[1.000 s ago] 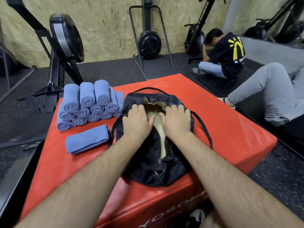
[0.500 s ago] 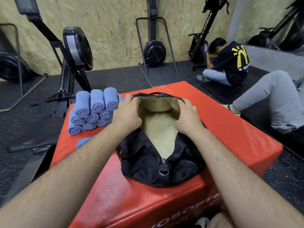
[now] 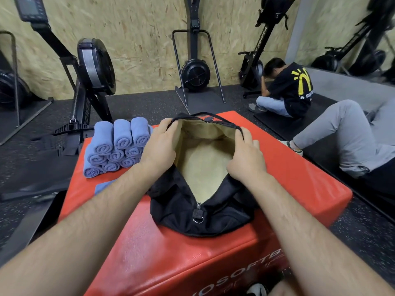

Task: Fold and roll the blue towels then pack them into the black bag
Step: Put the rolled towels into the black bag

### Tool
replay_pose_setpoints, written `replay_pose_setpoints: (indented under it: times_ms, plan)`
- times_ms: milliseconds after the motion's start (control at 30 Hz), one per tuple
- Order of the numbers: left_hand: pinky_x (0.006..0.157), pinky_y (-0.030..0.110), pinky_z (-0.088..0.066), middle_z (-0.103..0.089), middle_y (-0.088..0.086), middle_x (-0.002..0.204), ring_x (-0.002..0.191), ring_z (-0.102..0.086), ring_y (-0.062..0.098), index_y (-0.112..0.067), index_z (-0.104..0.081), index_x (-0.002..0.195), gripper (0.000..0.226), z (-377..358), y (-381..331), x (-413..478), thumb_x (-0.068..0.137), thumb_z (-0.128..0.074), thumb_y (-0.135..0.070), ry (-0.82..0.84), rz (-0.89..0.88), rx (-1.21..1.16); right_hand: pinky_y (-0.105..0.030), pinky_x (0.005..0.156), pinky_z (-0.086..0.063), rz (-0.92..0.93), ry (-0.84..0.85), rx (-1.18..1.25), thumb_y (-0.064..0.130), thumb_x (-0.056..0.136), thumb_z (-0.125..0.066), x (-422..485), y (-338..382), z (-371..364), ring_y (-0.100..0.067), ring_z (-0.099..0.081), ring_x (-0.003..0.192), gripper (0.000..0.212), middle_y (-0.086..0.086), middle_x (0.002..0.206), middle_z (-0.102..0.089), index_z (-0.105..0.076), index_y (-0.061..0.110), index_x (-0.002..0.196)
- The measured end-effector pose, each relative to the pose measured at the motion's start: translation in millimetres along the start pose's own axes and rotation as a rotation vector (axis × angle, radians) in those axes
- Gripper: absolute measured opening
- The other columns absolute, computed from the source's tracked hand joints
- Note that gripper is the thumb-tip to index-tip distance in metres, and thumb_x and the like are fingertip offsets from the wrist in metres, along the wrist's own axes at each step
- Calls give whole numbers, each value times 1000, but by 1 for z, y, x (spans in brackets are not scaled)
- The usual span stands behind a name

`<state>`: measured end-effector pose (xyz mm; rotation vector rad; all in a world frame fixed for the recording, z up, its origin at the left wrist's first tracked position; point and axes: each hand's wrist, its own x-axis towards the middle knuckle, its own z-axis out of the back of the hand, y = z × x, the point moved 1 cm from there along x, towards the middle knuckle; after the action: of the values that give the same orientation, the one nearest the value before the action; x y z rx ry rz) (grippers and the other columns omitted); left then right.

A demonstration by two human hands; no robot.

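The black bag (image 3: 181,212) lies unzipped on the red foam box (image 3: 299,178), its tan lining showing. My left hand (image 3: 159,146) grips the bag's left rim and my right hand (image 3: 245,154) grips its right rim, holding the mouth wide apart. Nothing is visible inside the bag. A stack of several rolled blue towels (image 3: 117,148) sits on the box just left of my left hand. One more blue towel (image 3: 102,185) lies nearer me, mostly hidden under my left forearm.
Rowing machines (image 3: 94,67) stand on the dark floor behind and left of the box. A person in a black shirt (image 3: 286,90) crouches at the back right. Another person's grey-clad leg (image 3: 333,133) lies close to the box's right side.
My hands have moved from the middle of the bag to its far rim and pulled the opening much wider. The view has tilted up slightly.
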<state>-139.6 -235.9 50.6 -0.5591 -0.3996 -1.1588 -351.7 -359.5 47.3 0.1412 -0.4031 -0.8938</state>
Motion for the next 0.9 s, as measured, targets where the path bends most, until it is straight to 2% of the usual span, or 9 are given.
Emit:
replay_pose_setpoints:
  times_ms: [100,200,300,367,467,567,733,900]
  plan:
    - [93,40,-46,-43,6,141,115,-50,32,-16,-48,139,75,-1,-4,0,71,-44,15,35,-7,-55,-39,101,-40,-13,47,-62,11,78,-57,-6,0,-1,-33,-36,128,82,1,162,-11,-21,16,152]
    - [91,30,-40,-46,11,139,116,-50,31,-12,-56,134,57,-1,-14,-12,82,-44,9,81,-7,-137,-39,102,-38,-18,141,-97,16,80,-56,-10,-1,-3,-35,-37,128,78,0,161,-16,-23,18,151]
    - [94,39,-45,-44,11,140,120,-49,32,-15,-57,130,42,-5,-16,-24,91,-46,-4,105,52,-164,-42,102,-35,-23,170,-136,26,83,-53,-15,4,-4,-36,-34,130,70,-2,160,-19,-30,23,150]
    - [94,46,-48,-42,14,143,120,-49,37,-13,-59,128,37,-8,-14,-29,92,-51,-8,112,86,-122,-44,100,-34,9,69,-208,33,84,-52,-20,13,-5,-36,-34,128,61,-7,158,-24,-42,26,143]
    - [94,46,-48,-42,13,142,118,-50,38,-11,-62,124,32,-3,-15,-38,93,-56,-16,93,93,-95,-44,88,-38,176,-156,-224,35,80,-56,-30,35,-10,-36,-44,114,46,-9,140,-48,-60,21,124]
    - [85,48,-52,-46,6,136,110,-53,33,-15,-64,115,24,10,-14,-49,93,-56,-23,39,65,-83,-43,82,-44,362,-234,-118,32,83,-54,-40,72,-17,-32,-50,104,34,-3,116,-60,-64,20,114]
    - [78,48,-52,-56,3,121,102,-54,30,-16,-65,110,22,34,13,-76,93,-53,-24,5,46,-31,-42,72,-46,542,-192,-15,22,80,-53,-51,138,-41,-32,-55,94,29,-4,98,-64,-66,15,105]
    - [80,49,-51,-59,4,110,100,-57,29,-19,-63,114,44,43,71,-109,86,-37,-40,112,145,24,-41,70,-47,645,-114,16,17,77,-63,-55,188,-80,-34,-57,90,27,-7,94,-65,-67,11,103]
